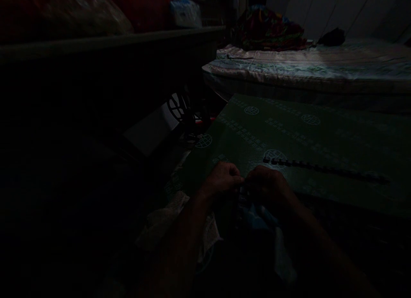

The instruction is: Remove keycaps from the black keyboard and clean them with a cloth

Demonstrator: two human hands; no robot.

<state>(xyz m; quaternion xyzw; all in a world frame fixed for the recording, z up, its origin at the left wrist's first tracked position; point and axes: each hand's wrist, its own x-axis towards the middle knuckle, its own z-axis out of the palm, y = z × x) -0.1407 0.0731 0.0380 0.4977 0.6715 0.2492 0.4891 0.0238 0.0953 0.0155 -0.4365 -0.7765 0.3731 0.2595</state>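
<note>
Containers: a clear plastic bag (86, 15) with pale contents rests on the ledge (150, 35) at upper left. A red mass (150, 9) and a blue-and-white packet (185, 12) sit beside it; the contents of the packet are not discernible.

Grip state: the left hand (221, 177) pinches the upper end of a dark piece (243, 195) between thumb and fingers. The right hand (268, 182) closes on the same end, its fingertips largely concealed. The dark piece is located between the hands, over the near edge of the surface (321, 141); its form is hard to make out. Pale-blue material (257, 219) lies just below the right hand, partly hidden. The lower corners of the view are too dark to read, and both forearms are cut off by the frame.

Materials: the surface is green, with pale printed characters and globe emblems. A slender, dark, notched strip (316, 166) lies across it. Crumpled pale cloth (167, 216) is near the left forearm. Behind, a bed (321, 69) carries a patterned fabric bundle (272, 30). A spoked wheel (176, 109) stands beneath the ledge.
</note>
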